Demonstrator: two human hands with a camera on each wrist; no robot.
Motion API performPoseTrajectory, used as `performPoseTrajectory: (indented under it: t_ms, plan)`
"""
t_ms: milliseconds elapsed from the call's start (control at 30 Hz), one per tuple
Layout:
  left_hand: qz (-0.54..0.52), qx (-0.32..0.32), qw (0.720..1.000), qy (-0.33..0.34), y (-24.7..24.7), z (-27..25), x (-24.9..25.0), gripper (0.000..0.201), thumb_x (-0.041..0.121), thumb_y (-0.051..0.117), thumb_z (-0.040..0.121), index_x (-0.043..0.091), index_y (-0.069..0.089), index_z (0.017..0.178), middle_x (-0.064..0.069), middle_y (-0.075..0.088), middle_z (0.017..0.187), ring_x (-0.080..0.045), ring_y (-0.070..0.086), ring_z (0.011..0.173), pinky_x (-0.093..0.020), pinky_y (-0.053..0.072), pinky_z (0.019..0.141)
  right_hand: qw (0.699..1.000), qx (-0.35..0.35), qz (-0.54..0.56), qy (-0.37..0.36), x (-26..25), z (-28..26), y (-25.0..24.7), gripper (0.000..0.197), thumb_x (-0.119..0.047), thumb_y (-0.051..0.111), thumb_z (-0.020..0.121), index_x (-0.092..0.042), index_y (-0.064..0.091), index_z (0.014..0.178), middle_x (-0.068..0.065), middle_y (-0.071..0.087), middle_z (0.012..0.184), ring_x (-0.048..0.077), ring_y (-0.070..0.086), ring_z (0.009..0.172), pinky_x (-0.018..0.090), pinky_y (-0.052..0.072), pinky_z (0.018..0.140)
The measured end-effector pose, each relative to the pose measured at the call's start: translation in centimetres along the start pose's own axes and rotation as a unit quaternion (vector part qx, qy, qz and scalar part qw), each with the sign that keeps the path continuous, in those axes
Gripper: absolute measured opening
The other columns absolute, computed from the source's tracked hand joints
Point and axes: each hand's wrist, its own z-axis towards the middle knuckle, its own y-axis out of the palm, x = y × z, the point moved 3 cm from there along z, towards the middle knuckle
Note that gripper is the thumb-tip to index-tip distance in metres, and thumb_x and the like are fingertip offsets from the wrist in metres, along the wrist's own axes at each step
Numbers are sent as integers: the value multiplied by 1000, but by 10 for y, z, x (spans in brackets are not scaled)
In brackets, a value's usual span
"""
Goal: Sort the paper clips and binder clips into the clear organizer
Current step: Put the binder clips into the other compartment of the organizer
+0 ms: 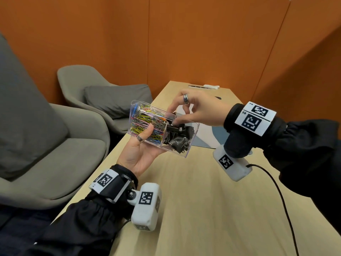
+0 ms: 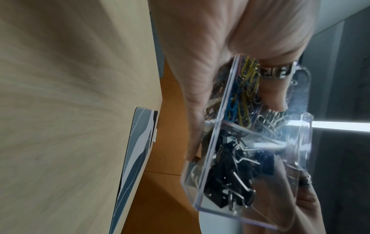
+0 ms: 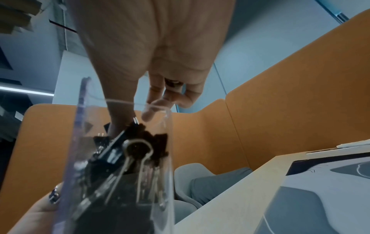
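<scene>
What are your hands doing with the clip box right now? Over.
Left hand holds clear organizer above table. Right hand pinches a binder clip at the divider. Paper clips in far compartment. Nothing blocking.

Left hand (image 1: 137, 154) palm-up, thumb curled in grip; right hand (image 1: 195, 109) above, fingertips pinched downward.

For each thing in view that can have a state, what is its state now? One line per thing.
Organizer: lifted off the table, tilted, held in the left hand.
Paper clips: coloured, filling the far compartment.
Binder clips: black, piled in the near compartment.
Left hand: grip round the organizer, thumb on its side.
Right hand: fingertips pinching a binder clip at the organizer's top.
</scene>
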Motion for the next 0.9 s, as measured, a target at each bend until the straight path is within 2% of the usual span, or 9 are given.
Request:
performPoseTrajectory:
  t_ms: [33,167,300,433,567,667,733,833,900]
  plan:
    - [-3,1,1000,-1,0,0,-1,94,19,83,66,7,32,144,-19,46,141,-36,48,126,-61,41,97,1000,8,-5,1,0,-1,-1,19,-27,74,79,-36,64,91,-19,45,76,16,46,70,9,36,61]
    - [-15,8,1000,-2,-1,0,-2,93,17,85,62,7,37,140,-20,52,135,-36,53,121,-61,44,92,1000,14,-9,25,2,-6,-9,11,-25,72,82,-26,63,89,-31,56,66,-1,47,63,7,38,60]
    - [-16,7,1000,-2,1,-1,-1,89,18,84,64,6,38,140,-20,51,137,-36,52,122,-57,49,89,992,67,96,51,6,-11,-9,12,-16,73,81,-15,62,87,-15,58,69,-6,52,54,5,37,53]
    - [-12,15,1000,-3,1,-1,-2,97,17,85,63,5,32,143,-21,48,139,-37,50,124,-59,47,91,972,112,193,69,8,-14,4,15,-10,75,78,-5,64,87,-3,64,72,-7,56,55,4,39,54]
    - [-14,13,1000,-3,1,-1,-3,96,17,85,63,5,33,143,-21,48,139,-37,49,124,-61,44,94,952,160,249,73,12,-14,15,17,-7,77,74,-13,61,71,-1,63,69,-4,55,56,10,45,58]
    - [-13,10,1000,-4,1,-2,-3,91,16,85,62,5,38,139,-21,50,137,-37,49,124,-62,39,96,959,150,231,65,11,-15,18,19,-11,80,72,-17,62,69,-3,65,69,0,58,61,12,45,61]
    - [-15,9,1000,-4,0,-2,-3,91,16,85,62,6,38,139,-21,50,137,-37,49,125,-63,38,96,966,135,211,58,10,-16,17,18,-15,79,73,-21,63,70,-3,68,72,1,60,64,8,41,59]
    - [-22,9,1000,-3,-2,-2,-3,86,16,84,64,6,40,138,-21,52,135,-37,52,122,-61,42,95,977,125,166,49,11,-18,12,15,-22,78,75,-27,65,70,6,70,77,0,51,57,6,35,54]
    - [-21,-2,1000,-5,0,-2,-2,74,17,82,67,5,50,132,-21,53,134,-36,53,121,-58,44,95,984,108,132,48,13,-19,9,12,-29,75,77,-33,66,71,15,70,86,8,49,58,8,34,56]
